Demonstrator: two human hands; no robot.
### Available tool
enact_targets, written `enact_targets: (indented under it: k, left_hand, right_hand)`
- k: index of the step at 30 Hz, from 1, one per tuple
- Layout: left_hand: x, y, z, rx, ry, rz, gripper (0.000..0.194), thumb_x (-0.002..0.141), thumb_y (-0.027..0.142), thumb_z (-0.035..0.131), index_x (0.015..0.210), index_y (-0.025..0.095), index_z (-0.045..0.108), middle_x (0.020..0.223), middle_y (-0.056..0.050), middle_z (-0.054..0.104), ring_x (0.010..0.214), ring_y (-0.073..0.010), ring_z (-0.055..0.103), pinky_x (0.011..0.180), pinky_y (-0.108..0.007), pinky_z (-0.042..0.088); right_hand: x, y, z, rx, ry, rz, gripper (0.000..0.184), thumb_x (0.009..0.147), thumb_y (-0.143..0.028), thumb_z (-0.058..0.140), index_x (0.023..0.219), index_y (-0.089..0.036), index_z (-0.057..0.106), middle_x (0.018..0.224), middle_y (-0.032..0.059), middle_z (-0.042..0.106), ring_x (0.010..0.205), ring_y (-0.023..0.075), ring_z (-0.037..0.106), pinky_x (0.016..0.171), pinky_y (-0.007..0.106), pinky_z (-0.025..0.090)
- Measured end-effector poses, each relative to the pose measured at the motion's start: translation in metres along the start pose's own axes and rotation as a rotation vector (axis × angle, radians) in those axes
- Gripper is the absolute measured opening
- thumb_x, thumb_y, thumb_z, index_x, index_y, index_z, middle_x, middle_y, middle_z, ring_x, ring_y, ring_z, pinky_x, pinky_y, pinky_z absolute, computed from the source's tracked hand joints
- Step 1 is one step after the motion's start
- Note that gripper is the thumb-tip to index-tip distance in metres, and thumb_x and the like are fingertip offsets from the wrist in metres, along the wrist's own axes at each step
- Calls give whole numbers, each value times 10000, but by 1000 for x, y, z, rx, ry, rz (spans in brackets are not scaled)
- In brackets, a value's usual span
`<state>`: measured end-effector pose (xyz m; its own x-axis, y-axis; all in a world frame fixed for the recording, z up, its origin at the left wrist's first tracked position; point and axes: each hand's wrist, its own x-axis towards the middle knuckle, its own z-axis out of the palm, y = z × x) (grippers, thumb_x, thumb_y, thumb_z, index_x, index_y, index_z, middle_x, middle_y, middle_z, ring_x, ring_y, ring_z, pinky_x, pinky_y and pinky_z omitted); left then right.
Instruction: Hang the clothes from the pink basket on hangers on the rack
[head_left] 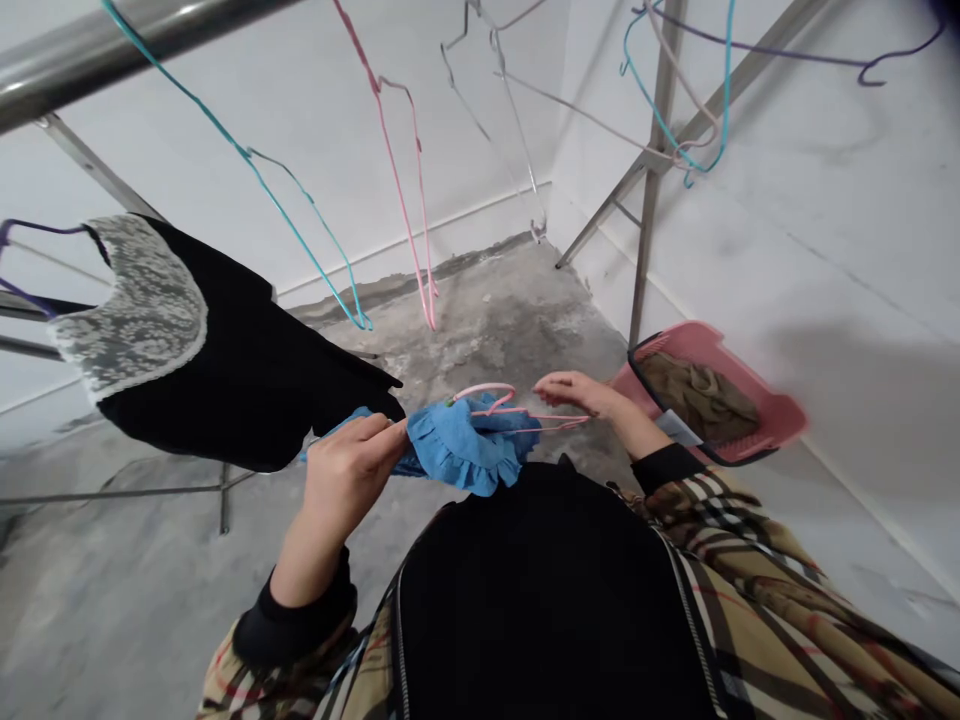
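A blue garment with a ruffled edge [469, 450] is bunched in front of my body, with a pink wire hanger [499, 400] partly inside it. My left hand [352, 460] is closed on the garment at its left side. The hanger's hook stands above the cloth, and one of its arms sticks out to the right. Beside that arm's end is my right hand [574, 390], fingers stretched loosely to the left and not wrapped round anything. Folds of cloth hide the rest of the hanger.
A black top with a lace collar [247, 360] hangs at left on a purple hanger. Several bare hangers dangle from the metal rail [150, 40], including a teal hanger [247, 155] and another pink hanger [397, 170]. At right, a pink basket [784, 405] holds brown cloth near the wall.
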<state>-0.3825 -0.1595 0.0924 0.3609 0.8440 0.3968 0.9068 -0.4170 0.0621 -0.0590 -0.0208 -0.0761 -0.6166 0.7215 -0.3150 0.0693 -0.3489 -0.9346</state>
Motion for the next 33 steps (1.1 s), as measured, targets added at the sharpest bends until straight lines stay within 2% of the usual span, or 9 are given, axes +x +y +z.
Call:
enact_targets:
  k: [2,5,9,14,17,20,24,28,33]
  left_hand:
    - [-2,2,-3,8,24,-12,202,937,242,535,994,259,728,695,-6,636,598,-103,549,513,-213,333]
    - [-2,5,-5,12,37,-41,194,926,240,552,995,250,733,688,-5,630,590,-97,548,511,-205,341]
    - [-3,8,-3,8,35,-86,208,924,252,542,968,259,746,684,-11,629,594,-101,555,523,-205,359]
    - [-6,12,0,12,15,-87,205,918,230,548,971,254,744,682,-13,627,598,-101,564,524,-198,363]
    - [-11,11,1,-15,30,-90,197,908,204,554,960,238,740,668,-13,613,585,-98,553,517,-196,359]
    - [-21,5,3,-36,80,-123,160,885,177,579,912,214,733,652,-10,602,562,-90,533,511,-190,354]
    - [-35,-7,10,-74,107,-203,146,860,162,584,797,197,712,654,-10,616,556,-86,533,508,-184,349]
    - [-44,-16,18,-129,118,-302,190,859,188,564,708,184,679,619,0,587,526,-79,506,501,-180,351]
    - [-52,-28,21,-146,172,-363,200,853,190,582,663,172,642,582,9,548,515,-79,478,505,-181,368]
  right_hand:
    - [3,22,6,-47,-132,75,414,673,-479,781,885,-129,717,700,-7,632,622,98,531,599,236,421]
    - [6,44,33,-52,-261,22,537,719,-437,753,1167,-157,653,847,10,648,714,113,554,653,251,441]
    - [14,56,71,-161,-136,-109,737,746,-349,729,1420,-230,456,1221,88,588,970,168,569,809,305,482]
    - [28,63,93,-239,-26,-224,553,763,-340,708,1290,-220,590,1173,87,649,960,210,602,854,361,492]
    - [31,62,86,-277,49,-240,310,852,-348,582,1103,-205,694,1069,76,705,944,230,630,866,379,493]
    - [29,55,70,-308,189,-273,315,864,-336,529,1091,-192,693,1081,90,710,974,241,640,878,375,491]
    - [23,44,48,-394,351,-289,373,763,-270,616,1120,-176,669,1057,103,706,971,242,639,865,371,490]
    - [16,35,36,-328,296,-220,265,752,-326,636,960,-172,697,879,59,704,800,186,617,728,304,480]
    - [10,23,36,109,261,-143,299,697,-368,699,918,-166,687,750,-2,668,670,123,577,663,248,458]
